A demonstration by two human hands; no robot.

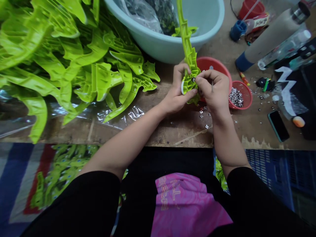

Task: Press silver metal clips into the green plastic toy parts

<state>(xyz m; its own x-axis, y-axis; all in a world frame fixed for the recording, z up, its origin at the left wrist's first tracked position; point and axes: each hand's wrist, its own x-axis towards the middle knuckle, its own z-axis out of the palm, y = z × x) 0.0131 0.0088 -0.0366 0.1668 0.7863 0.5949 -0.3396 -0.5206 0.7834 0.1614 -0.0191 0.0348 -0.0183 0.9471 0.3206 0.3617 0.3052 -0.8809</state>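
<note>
My left hand [178,88] is closed around the wide end of a long lime-green ribbed plastic part [189,54], which points up and away over a pale blue tub. Against that same end, my right hand [214,88] pinches with thumb and forefinger at a small dark metal piece [193,79]. A thin metal piece also shows among the right hand's fingers, too small to name. Behind the hands sits a red bowl [217,63], partly hidden by them. Close by the right hand is a red mesh basket [247,104] of small shiny metal pieces.
Many lime-green plastic parts [93,62] are heaped at the left. The pale blue tub [148,41] holds plastic bags. A large bottle [269,36] and a phone [278,125] lie at the right. Loose metal clips [206,126] are scattered near the table's front edge.
</note>
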